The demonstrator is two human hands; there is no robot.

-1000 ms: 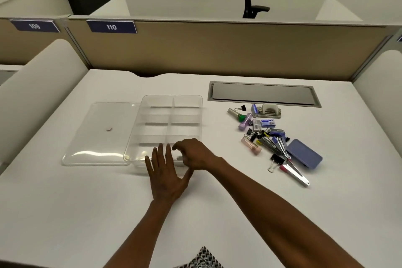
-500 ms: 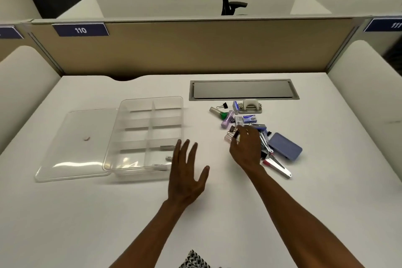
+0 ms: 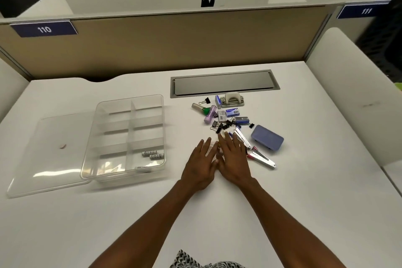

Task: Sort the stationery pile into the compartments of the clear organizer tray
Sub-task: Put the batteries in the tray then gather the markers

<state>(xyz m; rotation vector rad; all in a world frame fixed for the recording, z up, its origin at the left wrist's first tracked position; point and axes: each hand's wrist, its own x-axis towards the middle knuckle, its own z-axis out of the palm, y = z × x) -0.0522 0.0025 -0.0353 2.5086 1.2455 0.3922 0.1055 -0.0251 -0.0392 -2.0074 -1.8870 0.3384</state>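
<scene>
The stationery pile (image 3: 230, 122) lay on the counter (image 3: 304, 180) right of the clear organizer tray (image 3: 128, 137), near enough for short transfers. Both hands, left hand (image 3: 201, 164) and right hand (image 3: 233, 159), lay flat and spread at its near edge, perhaps covering something.

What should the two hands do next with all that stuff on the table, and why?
Probably pick one small item from the near edge of the mixed stationery pile. Both the left hand and right hand lie flat and open there, holding nothing visible, while the clear plastic organizer tray holds only two grey batteries, so most compartments look unfilled.
</scene>
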